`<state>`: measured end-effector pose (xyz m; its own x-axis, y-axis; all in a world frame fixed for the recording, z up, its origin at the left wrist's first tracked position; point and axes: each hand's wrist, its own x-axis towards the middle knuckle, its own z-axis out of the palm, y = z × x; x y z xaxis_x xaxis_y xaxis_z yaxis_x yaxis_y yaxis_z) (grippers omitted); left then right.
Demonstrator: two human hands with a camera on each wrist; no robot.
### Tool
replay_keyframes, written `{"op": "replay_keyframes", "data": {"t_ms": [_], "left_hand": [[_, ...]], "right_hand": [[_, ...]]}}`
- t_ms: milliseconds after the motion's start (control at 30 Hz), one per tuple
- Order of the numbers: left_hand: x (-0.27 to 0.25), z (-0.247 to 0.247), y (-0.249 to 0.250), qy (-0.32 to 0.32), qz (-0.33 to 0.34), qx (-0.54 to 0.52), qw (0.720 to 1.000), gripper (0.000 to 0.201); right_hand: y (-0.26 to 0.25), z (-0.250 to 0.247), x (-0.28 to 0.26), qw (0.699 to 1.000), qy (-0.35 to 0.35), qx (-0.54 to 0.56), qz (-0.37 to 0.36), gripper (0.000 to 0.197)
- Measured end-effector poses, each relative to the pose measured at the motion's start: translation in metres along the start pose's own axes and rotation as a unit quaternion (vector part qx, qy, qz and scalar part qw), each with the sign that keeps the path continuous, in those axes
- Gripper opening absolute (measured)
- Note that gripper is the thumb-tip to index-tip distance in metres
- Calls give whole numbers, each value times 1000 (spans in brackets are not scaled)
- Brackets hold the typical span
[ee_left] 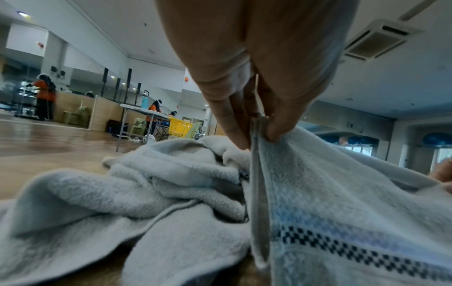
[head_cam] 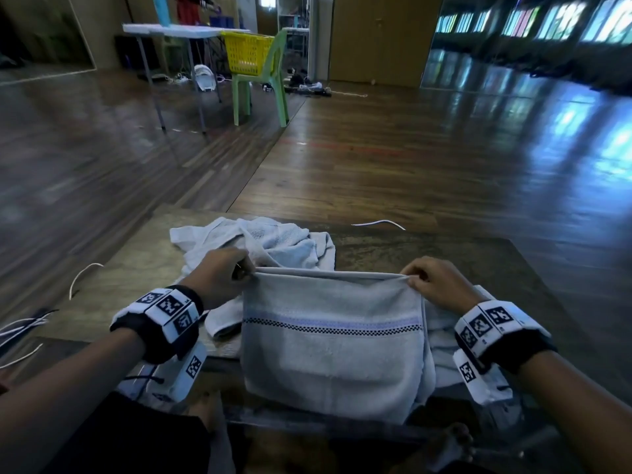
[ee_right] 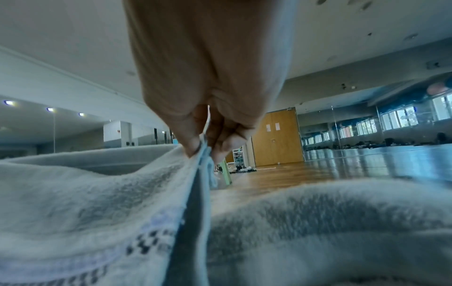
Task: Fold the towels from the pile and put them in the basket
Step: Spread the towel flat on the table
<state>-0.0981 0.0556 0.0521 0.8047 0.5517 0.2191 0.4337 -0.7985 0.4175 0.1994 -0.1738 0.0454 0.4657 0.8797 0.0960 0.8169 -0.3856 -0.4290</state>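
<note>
A pale grey-blue towel point(head_cam: 333, 340) with a checkered stripe hangs doubled over the near edge of the wooden table point(head_cam: 427, 248). My left hand point(head_cam: 224, 275) pinches its upper left corner point(ee_left: 259, 131). My right hand point(head_cam: 432, 280) pinches its upper right corner point(ee_right: 201, 149), and the top edge is stretched between them. A crumpled pile of towels point(head_cam: 253, 242) lies just behind the left hand, also seen as the pile point(ee_left: 137, 183) in the left wrist view. The yellow basket point(head_cam: 247, 53) sits on a green chair point(head_cam: 263, 83) far across the room.
More towel cloth point(head_cam: 222, 316) lies under the held towel on both sides. White cables point(head_cam: 82, 275) trail on the floor to the left. A white folding table point(head_cam: 178, 30) stands beside the chair, with people behind it. A wide wooden floor point(head_cam: 410, 148) lies between.
</note>
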Motion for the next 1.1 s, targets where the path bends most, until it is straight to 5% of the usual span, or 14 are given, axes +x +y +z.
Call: {"op": "replay_keyframes", "data": {"t_ms": [500, 633, 733, 833, 933, 1000, 1100], "left_hand": [[-50, -95, 52, 44, 67, -89, 993, 18], [-23, -105, 65, 43, 81, 34, 995, 11], [2, -118, 76, 105, 84, 59, 989, 10], [14, -143, 94, 245, 105, 25, 963, 11], [10, -165, 105, 294, 131, 10, 947, 14], [3, -170, 96, 240, 159, -8, 958, 15], [-22, -158, 74, 47, 170, -53, 983, 15]], "right_hand": [[-47, -120, -114, 998, 34, 23, -51, 15], [-51, -131, -91, 996, 67, -37, -51, 13], [-57, -144, -63, 984, 162, -47, -52, 13], [-76, -171, -57, 941, 327, -6, -84, 15], [-92, -192, -68, 916, 385, 7, -110, 14], [-92, -195, -81, 931, 346, 8, -115, 13], [-78, -183, -105, 975, 196, 6, -103, 13]]}}
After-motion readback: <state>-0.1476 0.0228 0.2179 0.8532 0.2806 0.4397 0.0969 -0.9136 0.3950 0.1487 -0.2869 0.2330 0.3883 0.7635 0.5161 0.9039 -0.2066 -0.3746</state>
